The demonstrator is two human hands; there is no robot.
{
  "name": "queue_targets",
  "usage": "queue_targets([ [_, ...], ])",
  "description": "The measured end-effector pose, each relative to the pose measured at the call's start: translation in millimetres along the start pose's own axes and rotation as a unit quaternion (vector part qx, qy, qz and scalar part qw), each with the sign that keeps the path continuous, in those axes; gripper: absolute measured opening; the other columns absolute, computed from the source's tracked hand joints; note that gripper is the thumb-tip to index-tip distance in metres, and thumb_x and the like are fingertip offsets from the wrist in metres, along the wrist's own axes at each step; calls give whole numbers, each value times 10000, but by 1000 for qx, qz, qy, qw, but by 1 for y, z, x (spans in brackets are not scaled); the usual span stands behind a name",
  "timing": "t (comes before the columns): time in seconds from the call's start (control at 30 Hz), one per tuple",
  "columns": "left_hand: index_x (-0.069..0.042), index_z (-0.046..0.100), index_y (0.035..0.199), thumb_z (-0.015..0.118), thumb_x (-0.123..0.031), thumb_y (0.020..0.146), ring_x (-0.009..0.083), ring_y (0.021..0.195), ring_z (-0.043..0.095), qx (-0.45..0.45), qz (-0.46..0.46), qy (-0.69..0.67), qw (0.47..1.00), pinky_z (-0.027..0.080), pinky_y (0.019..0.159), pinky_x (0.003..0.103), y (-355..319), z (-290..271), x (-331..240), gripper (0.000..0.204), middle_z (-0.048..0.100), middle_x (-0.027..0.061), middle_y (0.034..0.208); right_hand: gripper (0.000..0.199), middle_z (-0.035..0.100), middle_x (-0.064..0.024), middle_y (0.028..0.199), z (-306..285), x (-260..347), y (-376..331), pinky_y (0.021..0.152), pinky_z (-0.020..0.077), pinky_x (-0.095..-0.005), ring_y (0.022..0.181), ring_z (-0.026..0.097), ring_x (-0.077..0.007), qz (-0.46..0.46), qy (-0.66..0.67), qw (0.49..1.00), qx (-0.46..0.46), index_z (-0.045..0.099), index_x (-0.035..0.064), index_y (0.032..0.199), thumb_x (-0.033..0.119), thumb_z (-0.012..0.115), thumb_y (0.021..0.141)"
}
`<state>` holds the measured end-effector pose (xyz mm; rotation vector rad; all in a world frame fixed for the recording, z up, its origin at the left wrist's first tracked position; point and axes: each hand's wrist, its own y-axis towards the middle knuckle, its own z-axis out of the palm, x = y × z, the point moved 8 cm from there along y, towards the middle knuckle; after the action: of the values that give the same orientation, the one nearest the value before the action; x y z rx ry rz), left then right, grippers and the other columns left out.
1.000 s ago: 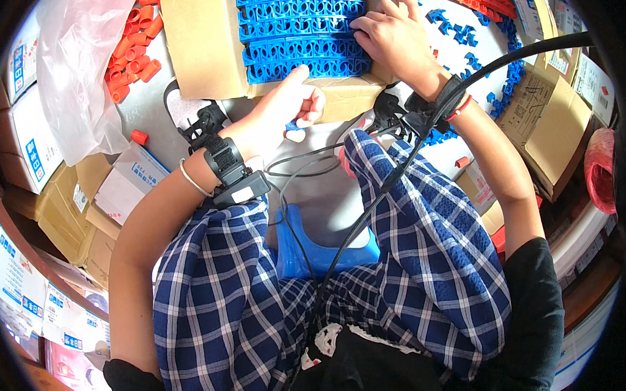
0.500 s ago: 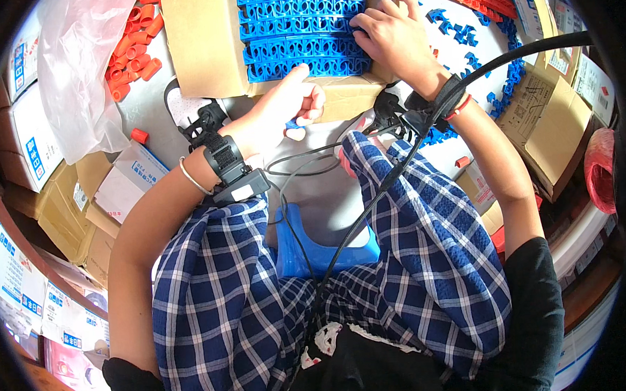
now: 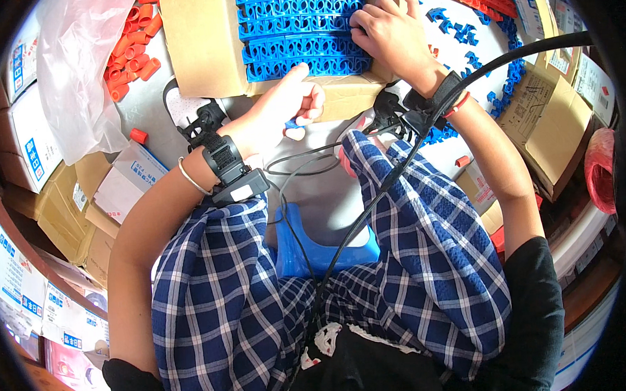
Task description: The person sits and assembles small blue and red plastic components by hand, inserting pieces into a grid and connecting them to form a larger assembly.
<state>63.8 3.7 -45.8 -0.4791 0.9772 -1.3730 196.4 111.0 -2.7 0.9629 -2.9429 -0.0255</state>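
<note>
An open cardboard box (image 3: 205,43) in front of me holds neat rows of blue plastic pipe clips (image 3: 305,49). My left hand (image 3: 288,106) is over the box's near edge, its thumb side toward the lowest row. Its fingers are curled in, and a small blue piece (image 3: 293,124), mostly covered, shows at the lower fingers. At the right end of the rows, my right hand (image 3: 393,35) bends its fingers down against the clips and the box's side. Its fingertips are hidden, so what they grip cannot be made out.
Orange pipe couplings (image 3: 136,60) lie at the back left beside a clear plastic bag (image 3: 77,80). Loose blue clips (image 3: 463,32) are scattered to the right. Cardboard boxes (image 3: 551,133) line both sides. A black cable (image 3: 396,171) crosses in front of me, above a blue stool (image 3: 322,254).
Almost nothing differs. Both hands stay in place, with the right fingers shifted very slightly at the end of the rows.
</note>
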Motion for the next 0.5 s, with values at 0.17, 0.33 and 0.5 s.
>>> queue_targets([
  [0.17,-125,462,716,175,-511,1004,80,485,299,9,-2,-15,1000,234,379,211,1,0,1,561,401,-25,615,104,602,47,800,-1,1,0,913,338,-404,889,541,-148,-11,-8,1000,-2,621,159,791,261,636,805],
  [0.33,-119,461,721,182,-504,1006,80,499,310,3,3,-11,1000,243,389,209,2,-1,1,554,404,-23,626,103,603,46,786,-17,7,2,935,335,-415,859,555,-149,-1,4,999,-36,619,164,775,261,648,796],
  [0.5,-121,512,765,212,-530,997,82,569,349,100,-13,-120,988,285,461,224,-1,1,2,557,421,-30,670,103,577,11,725,-53,46,2,949,365,-407,759,559,-171,-29,125,989,-79,603,153,732,223,656,785],
])
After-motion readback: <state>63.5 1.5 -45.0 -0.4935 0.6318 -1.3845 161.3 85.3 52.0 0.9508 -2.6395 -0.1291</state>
